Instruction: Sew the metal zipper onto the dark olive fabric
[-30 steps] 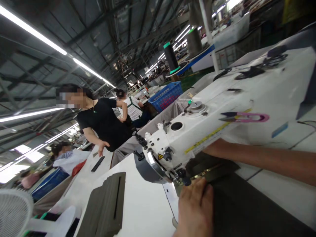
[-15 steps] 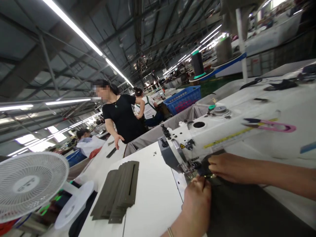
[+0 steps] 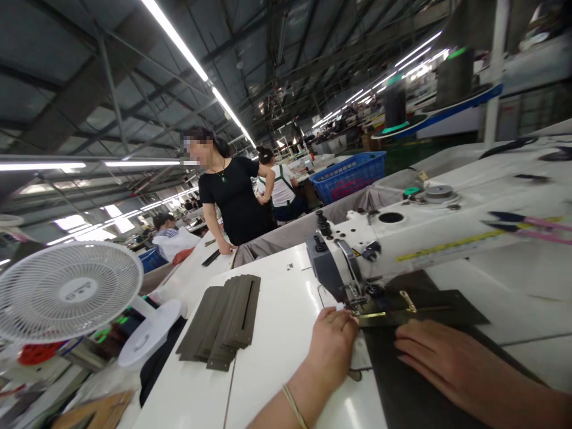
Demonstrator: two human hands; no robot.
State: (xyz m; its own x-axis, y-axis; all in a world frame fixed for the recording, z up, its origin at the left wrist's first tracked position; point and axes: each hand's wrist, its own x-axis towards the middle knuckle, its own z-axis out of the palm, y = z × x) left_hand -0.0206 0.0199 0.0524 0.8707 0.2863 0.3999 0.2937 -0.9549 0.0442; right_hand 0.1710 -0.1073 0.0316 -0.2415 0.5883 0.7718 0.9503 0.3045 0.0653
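Left hand [image 3: 333, 342] fingers curled, pressing dark fabric [image 3: 415, 381] at the sewing machine [image 3: 379, 250] foot. Right hand [image 3: 440, 357] fingers released, flat on fabric just beside them.

Single head view, tilted, looks forward-down, close over sewing machine [image 3: 402, 244], factory hall beyond.
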